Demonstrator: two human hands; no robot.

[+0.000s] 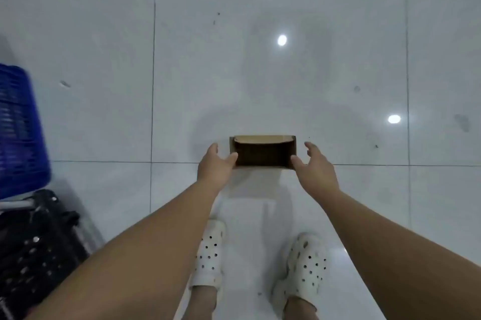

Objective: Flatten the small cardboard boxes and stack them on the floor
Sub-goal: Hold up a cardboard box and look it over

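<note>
A small brown cardboard box (263, 151) hangs in front of me above the white tiled floor, its open side facing me and a flap folded along its far edge. My left hand (216, 166) holds its left end, thumb hooked on the near left corner. My right hand (313, 166) holds the right end, thumb on the near right corner and fingers spread beside the wall. The box stands unfolded, with its dark inside showing.
A blue plastic basket (20, 132) stands at the left edge, with a black perforated crate (33, 254) below it. My two feet in white clogs (210, 254) stand on the glossy tiles (260, 72) under the box. Ceiling lights reflect on the floor.
</note>
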